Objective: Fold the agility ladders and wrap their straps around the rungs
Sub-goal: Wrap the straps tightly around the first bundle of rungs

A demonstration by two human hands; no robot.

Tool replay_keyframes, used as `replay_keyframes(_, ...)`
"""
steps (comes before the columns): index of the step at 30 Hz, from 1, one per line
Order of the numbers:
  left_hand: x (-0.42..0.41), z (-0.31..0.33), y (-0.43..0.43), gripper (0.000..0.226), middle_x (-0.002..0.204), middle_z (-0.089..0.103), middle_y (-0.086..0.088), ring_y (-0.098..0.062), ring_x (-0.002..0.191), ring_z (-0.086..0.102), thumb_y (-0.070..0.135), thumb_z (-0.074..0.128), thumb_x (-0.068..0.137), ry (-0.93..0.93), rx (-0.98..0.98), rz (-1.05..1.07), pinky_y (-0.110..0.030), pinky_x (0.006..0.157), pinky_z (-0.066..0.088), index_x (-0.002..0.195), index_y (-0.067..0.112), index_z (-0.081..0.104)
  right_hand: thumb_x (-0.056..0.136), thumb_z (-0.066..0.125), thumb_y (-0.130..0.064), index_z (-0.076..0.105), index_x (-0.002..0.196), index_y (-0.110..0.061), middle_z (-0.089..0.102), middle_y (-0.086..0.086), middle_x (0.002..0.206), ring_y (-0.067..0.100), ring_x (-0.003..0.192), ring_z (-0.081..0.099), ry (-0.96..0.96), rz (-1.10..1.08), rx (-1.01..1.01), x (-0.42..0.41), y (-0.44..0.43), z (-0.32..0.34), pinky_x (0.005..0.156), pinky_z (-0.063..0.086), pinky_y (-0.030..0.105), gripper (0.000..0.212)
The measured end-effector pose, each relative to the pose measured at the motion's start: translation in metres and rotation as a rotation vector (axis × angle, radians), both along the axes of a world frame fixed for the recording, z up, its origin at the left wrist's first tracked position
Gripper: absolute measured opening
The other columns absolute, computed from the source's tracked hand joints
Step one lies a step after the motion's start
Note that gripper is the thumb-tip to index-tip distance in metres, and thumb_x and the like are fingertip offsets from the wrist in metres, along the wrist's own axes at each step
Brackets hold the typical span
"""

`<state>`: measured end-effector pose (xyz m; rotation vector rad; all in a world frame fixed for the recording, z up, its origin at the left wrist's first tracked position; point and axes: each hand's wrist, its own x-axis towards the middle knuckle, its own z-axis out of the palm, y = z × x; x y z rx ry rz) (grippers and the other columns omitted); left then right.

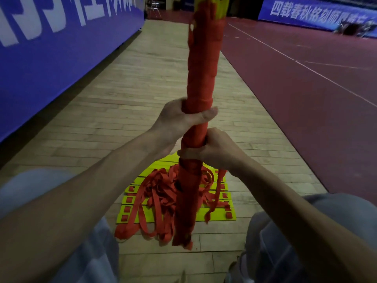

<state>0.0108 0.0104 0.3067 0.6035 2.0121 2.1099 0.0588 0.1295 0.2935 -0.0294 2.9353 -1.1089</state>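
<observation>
Here, both hands, left hand [179, 117] above right hand [212, 150], grip the upright strap-wrapped ladder bundle [201, 78]; a loosened grip could unravel the red strap.

You have one wrapped ladder [202, 68] held upright, with red strap wound tightly round its rungs, yellow rung ends showing at the top and loose red tails hanging below. Beneath it, your second ladder [219, 217] lies on the floor [142, 99], its yellow rungs fanned flat and its red straps [157, 193] tangled on top.
</observation>
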Motion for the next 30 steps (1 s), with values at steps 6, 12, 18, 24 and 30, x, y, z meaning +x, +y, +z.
replay_keyframes(6, 0.001, -0.004, -0.002, 0.031, 0.077, 0.071, 0.011, -0.006, 0.075, 0.067, 0.013, 0.087, 0.066, 0.159, 0.044, 0.085, -0.025, 0.073, 0.055, 0.084, 0.023, 0.064, 0.07, 0.085, -0.039, 0.072, 0.094, -0.014, 0.073, 0.006, 0.091, 0.021, 0.087, 0.067, 0.027, 0.092, -0.015, 0.002, -0.004, 0.003, 0.082, 0.054, 0.043, 0.037)
replay_keyframes(12, 0.0, -0.009, 0.001, 0.035, 0.088, 0.075, -0.005, -0.025, 0.084, 0.074, 0.005, 0.084, 0.071, 0.102, 0.105, 0.049, -0.036, 0.079, 0.059, 0.1, -0.002, 0.064, 0.062, 0.09, -0.045, 0.069, 0.109, -0.021, 0.07, -0.003, 0.106, 0.013, 0.095, 0.065, -0.046, 0.148, 0.011, 0.001, 0.009, 0.01, 0.088, 0.055, 0.036, 0.056)
replay_keyframes(18, 0.002, -0.007, 0.003, 0.023, 0.073, 0.069, 0.006, -0.013, 0.071, 0.068, 0.014, 0.084, 0.074, 0.17, 0.032, 0.09, -0.03, 0.071, 0.055, 0.081, 0.018, 0.063, 0.06, 0.092, -0.038, 0.065, 0.12, -0.021, 0.07, -0.007, 0.114, 0.011, 0.108, 0.064, -0.078, 0.204, 0.002, -0.001, 0.014, 0.009, 0.097, 0.051, 0.029, 0.068)
replay_keyframes(24, 0.002, -0.003, 0.0, 0.027, 0.073, 0.063, -0.002, -0.016, 0.062, 0.07, 0.009, 0.082, 0.075, 0.105, 0.105, 0.105, -0.026, 0.06, 0.056, 0.088, 0.013, 0.058, 0.076, 0.083, -0.012, 0.073, 0.09, -0.005, 0.069, 0.001, 0.079, -0.002, 0.054, 0.056, -0.067, 0.258, 0.06, -0.003, 0.026, 0.017, 0.054, 0.046, 0.015, 0.018)
replay_keyframes(30, -0.004, -0.001, -0.004, 0.039, 0.072, 0.066, -0.002, -0.022, 0.057, 0.069, 0.022, 0.084, 0.07, 0.088, 0.091, 0.176, -0.032, 0.055, 0.058, 0.095, 0.013, 0.056, 0.101, 0.051, -0.009, 0.071, 0.107, -0.001, 0.075, 0.01, 0.09, 0.015, 0.059, 0.065, -0.145, 0.211, -0.149, 0.001, 0.025, 0.021, 0.049, 0.049, 0.02, 0.022)
